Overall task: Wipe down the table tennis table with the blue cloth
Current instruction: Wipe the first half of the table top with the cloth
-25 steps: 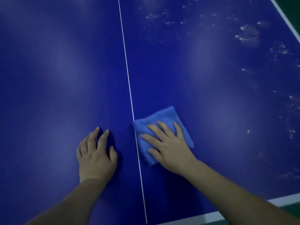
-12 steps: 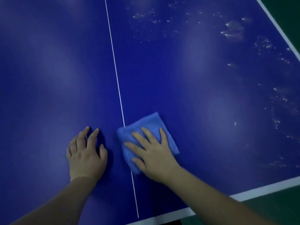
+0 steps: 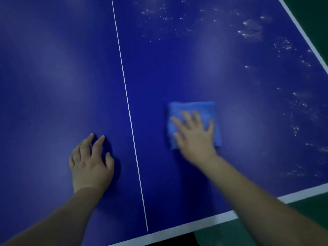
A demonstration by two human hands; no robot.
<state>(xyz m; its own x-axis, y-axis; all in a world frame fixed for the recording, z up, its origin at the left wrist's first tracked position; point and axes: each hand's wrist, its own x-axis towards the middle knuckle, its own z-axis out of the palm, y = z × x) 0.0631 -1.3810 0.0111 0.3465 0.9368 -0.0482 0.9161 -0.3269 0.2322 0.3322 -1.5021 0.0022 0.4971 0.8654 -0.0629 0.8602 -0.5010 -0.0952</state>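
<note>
A folded blue cloth lies flat on the dark blue table tennis table, right of the white centre line. My right hand presses on the cloth with spread, straight fingers and covers its near half. My left hand rests palm down on the bare table left of the centre line, holding nothing. Whitish dusty smears spread over the far right part of the table.
The table's white near edge runs across the bottom, and its right edge slants down the upper right corner. Dark green floor lies beyond both edges.
My right hand has slid the cloth to the right, away from the centre line it lay across. My left hand has stayed in place.
</note>
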